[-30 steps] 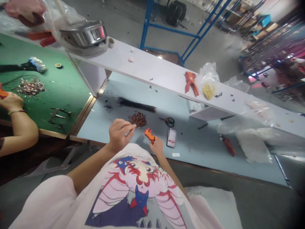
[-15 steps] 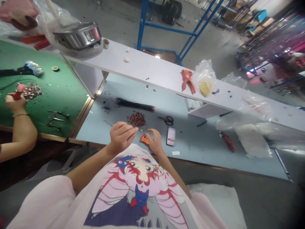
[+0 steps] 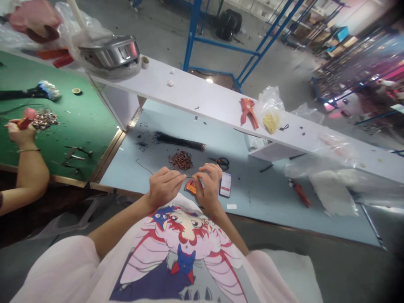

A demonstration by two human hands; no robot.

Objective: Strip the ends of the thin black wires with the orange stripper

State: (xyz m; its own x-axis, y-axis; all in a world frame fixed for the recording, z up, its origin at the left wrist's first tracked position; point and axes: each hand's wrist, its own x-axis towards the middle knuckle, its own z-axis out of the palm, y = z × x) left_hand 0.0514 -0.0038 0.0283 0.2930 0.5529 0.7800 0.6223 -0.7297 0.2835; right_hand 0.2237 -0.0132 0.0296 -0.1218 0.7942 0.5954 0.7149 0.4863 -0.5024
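Note:
My left hand (image 3: 166, 186) is closed in a pinch on a thin black wire (image 3: 143, 167), whose tail sticks out behind it over the blue tabletop. Facing it, my right hand (image 3: 207, 185) pinches at the wire's front end, fingertips close to those of the left. An orange hand tool (image 3: 190, 187) lies just below the fingertips, partly hidden by my right hand. Beyond the hands is a small pile of copper-coloured pieces (image 3: 180, 160). Farther back lies a bundle of black wires (image 3: 179, 141). Black-handled scissors (image 3: 223, 162) and a phone (image 3: 225, 184) are right of my right hand.
A white shelf (image 3: 217, 99) crosses behind the table, bearing red pliers (image 3: 248, 112) and plastic bags. A red-handled tool (image 3: 301, 194) lies at the right. On the left, a co-worker's hand (image 3: 22, 134) holds a red tool over a green mat (image 3: 94, 139).
My right hand has risen from beside the orange tool, and its fingers have closed at the wire's end. The left hand keeps its pinch. The view has shifted slightly.

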